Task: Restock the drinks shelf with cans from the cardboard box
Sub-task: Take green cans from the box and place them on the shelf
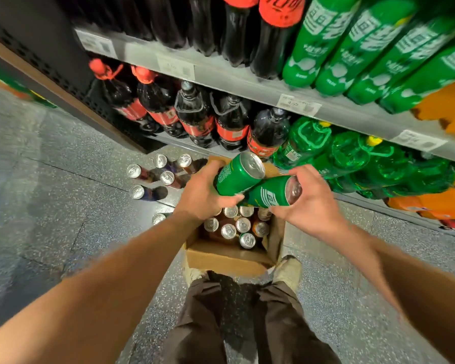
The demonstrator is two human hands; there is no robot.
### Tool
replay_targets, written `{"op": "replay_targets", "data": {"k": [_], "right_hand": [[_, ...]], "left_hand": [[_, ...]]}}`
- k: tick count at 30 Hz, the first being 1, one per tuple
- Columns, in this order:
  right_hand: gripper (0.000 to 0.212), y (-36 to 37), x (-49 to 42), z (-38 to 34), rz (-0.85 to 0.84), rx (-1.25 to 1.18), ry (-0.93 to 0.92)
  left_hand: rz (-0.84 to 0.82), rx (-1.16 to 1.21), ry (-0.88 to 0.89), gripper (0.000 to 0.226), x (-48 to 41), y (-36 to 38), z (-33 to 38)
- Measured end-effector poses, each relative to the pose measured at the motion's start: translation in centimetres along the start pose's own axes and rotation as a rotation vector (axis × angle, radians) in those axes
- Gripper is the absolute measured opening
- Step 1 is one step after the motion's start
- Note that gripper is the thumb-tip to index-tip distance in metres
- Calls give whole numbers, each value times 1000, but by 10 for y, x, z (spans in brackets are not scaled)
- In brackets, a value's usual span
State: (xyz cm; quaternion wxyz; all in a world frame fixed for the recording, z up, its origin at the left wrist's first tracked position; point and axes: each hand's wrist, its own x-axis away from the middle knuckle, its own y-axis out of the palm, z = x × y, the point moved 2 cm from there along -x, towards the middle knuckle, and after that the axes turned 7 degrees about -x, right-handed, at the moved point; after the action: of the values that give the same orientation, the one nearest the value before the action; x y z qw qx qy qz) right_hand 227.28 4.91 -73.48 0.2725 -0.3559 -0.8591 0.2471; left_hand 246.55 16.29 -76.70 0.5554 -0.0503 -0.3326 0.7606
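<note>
Step in hand, as I read it: carry two cans to the drinks shelf (247,82). Pull them apart first, turn each upright, and seat them by the green bottles (326,151), labels out. The left hand (202,191) has its fingers curled round the upper green can (237,177), and the right hand (310,203) round the lower green can (269,193). The cans are tilted, apparently touching, above the cardboard box (221,256) on the floor. Both forearms reach forward and down, wrists turned inward.
</note>
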Motion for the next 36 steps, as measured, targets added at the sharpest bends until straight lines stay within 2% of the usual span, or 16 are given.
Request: {"op": "replay_targets", "data": {"k": [3, 10, 21, 31, 36], "right_hand": [[51, -21, -2, -19, -12, -47, -4], [61, -64, 12, -62, 59, -156, 3], [56, -123, 47, -128, 198, -345, 27], [58, -184, 73, -188, 527, -624, -1], [52, -216, 89, -221, 603, -705, -64]], "left_hand": [[63, 11, -15, 56, 7, -13, 24], [171, 143, 27, 56, 29, -45, 73], [166, 222, 143, 49, 49, -100, 155], [158, 235, 329, 49, 54, -149, 253], [115, 300, 404, 50, 71, -173, 293]]}}
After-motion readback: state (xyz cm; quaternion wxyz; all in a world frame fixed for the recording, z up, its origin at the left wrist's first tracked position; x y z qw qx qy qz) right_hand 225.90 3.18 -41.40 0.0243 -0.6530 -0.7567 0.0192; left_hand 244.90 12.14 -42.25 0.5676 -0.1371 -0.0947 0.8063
